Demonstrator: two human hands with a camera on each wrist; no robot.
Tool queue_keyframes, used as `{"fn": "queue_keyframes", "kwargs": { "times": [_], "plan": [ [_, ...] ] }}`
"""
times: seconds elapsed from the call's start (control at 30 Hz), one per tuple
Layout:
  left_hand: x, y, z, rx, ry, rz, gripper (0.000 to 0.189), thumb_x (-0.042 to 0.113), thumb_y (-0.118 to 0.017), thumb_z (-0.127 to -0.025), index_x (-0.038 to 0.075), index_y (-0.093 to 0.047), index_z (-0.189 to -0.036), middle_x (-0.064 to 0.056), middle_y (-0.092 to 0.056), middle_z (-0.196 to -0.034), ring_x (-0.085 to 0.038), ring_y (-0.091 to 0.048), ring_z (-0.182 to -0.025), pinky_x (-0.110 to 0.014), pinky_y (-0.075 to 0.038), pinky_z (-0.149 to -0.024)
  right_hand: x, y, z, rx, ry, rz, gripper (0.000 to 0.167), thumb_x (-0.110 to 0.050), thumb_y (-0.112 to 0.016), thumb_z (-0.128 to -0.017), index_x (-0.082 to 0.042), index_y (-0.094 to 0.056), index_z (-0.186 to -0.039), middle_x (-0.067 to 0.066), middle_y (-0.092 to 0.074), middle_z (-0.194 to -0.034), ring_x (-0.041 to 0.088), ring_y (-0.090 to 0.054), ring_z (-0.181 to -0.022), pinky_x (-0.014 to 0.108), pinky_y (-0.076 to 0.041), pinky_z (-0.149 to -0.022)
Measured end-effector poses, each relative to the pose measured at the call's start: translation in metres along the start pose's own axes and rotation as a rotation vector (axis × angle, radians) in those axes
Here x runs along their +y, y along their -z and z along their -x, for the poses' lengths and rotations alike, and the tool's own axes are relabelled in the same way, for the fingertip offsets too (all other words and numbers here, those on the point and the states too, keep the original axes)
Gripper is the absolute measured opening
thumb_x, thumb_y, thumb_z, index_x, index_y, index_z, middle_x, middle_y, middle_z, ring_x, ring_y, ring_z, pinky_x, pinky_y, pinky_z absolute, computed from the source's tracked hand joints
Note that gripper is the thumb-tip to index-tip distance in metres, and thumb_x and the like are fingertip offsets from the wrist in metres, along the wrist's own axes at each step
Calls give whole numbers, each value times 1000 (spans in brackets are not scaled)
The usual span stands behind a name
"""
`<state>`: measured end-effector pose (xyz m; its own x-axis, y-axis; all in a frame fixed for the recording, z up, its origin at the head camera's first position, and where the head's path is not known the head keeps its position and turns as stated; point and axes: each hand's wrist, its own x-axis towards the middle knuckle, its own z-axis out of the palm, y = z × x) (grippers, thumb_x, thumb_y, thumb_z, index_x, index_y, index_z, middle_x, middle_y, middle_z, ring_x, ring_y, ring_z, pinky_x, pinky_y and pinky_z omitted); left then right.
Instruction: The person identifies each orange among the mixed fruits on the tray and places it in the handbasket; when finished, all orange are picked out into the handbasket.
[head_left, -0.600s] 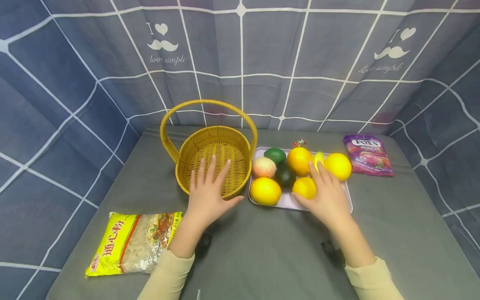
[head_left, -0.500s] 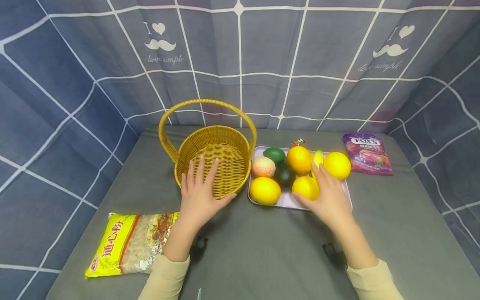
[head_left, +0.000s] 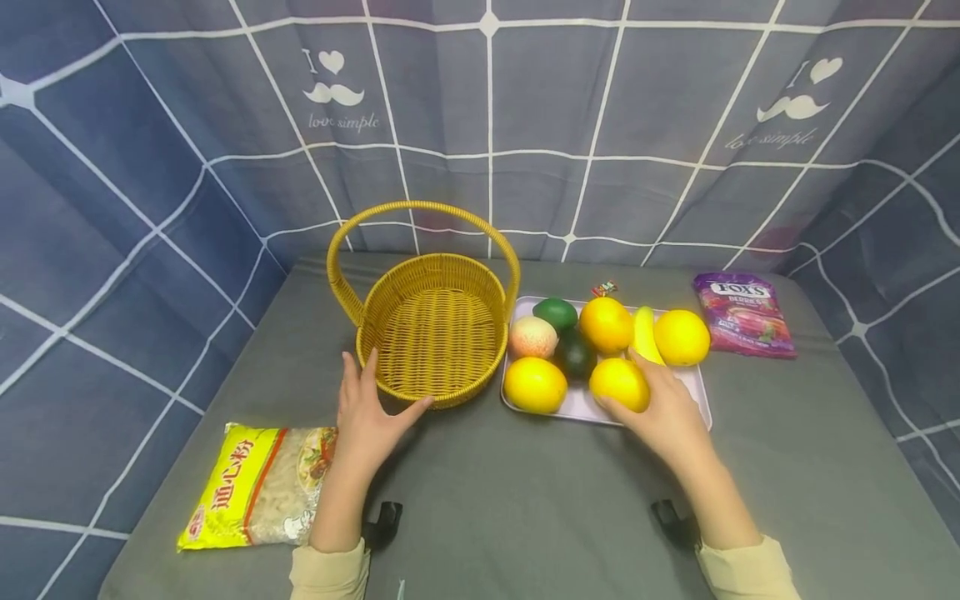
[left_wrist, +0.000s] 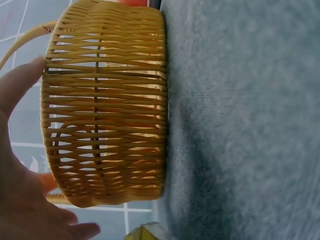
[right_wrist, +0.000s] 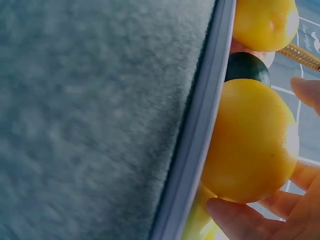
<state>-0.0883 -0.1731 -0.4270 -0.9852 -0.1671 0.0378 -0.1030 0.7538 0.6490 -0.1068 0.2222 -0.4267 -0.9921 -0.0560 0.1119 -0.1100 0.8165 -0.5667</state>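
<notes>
My left hand point(head_left: 369, 425) is at the front left of a woven basket point(head_left: 491, 379) with a tall handle, fingers spread. In the left wrist view the thumb tip is right at the basket's rim, while the other fingers lie off to its side. Over the front of a pale lilac tray point(head_left: 579, 410), my right hand point(head_left: 671, 412) spreads around an orange point(head_left: 619, 383). Its fingers are close along the orange's far side, and the thumb stands apart from the fruit in the right wrist view. A banana point(head_left: 645, 333) lies just behind these fingers.
Also on the tray are a peach point(head_left: 533, 337), two dark green fruits, such as the front one point(head_left: 576, 357), and several yellow or orange fruits. A pasta bag point(head_left: 258, 483) lies at left, a purple candy bag point(head_left: 742, 312) at right. A small wrapped candy point(head_left: 604, 288) is behind the tray.
My left hand has moved left and back toward me, from over the basket to its front left rim. The right hand has shifted slightly, staying around the orange.
</notes>
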Motion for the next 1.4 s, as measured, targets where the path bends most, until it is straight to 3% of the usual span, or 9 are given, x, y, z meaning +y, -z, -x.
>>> {"fn": "queue_keyframes", "kwargs": {
  "times": [0.2, 0.43, 0.73, 0.93, 1.17, 1.4],
  "plan": [
    [-2, 0, -1, -63, 55, 135, 109, 62, -72, -75, 12, -15, -153, -18, 9, -159, -43, -8, -142, -63, -25, -105, 4, -3, -1, -18, -17, 1, 83, -53, -70, -82, -5, -42, -144, 23, -46, -139, 45, -41, -124, 66, -28, -99],
    [-2, -1, -1, -104, 83, 212, 106, 59, -72, -77, 14, -13, -153, -19, -1, -158, -40, -11, -143, -60, -25, -106, 7, -2, -2, -6, -32, -24, 79, -47, -74, -81, -2, -46, -139, 25, -49, -134, 45, -42, -121, 64, -29, -100],
    [-4, -2, -2, -99, 89, 230, 107, 61, -72, -76, 14, -14, -152, -18, -4, -158, -39, -13, -143, -60, -25, -106, 2, 2, -3, 1, -48, -33, 79, -46, -75, -80, -1, -47, -139, 26, -49, -134, 46, -43, -119, 65, -30, -98],
    [-4, -1, -2, -106, 98, 223, 107, 64, -70, -75, 15, -14, -152, -17, -7, -158, -38, -15, -142, -60, -26, -106, -5, 9, -6, 56, 1, -53, 74, -40, -78, -79, 1, -50, -135, 26, -53, -128, 45, -47, -112, 64, -34, -94],
    [-4, -1, -1, -98, 95, 224, 105, 61, -72, -76, 16, -16, -152, -17, -8, -158, -37, -16, -142, -60, -26, -106, -29, 22, -14, 48, 7, -50, 74, -45, -76, -80, -5, -50, -137, 23, -53, -130, 44, -48, -114, 66, -35, -93],
    [-5, -3, -1, -83, 79, 231, 104, 58, -73, -77, 15, -17, -152, -17, -10, -157, -37, -17, -142, -61, -26, -105, -54, 20, -27, 41, 83, -132, 72, -40, -78, -79, -8, -51, -137, 20, -53, -133, 41, -47, -119, 61, -36, -97]
  ]
}}
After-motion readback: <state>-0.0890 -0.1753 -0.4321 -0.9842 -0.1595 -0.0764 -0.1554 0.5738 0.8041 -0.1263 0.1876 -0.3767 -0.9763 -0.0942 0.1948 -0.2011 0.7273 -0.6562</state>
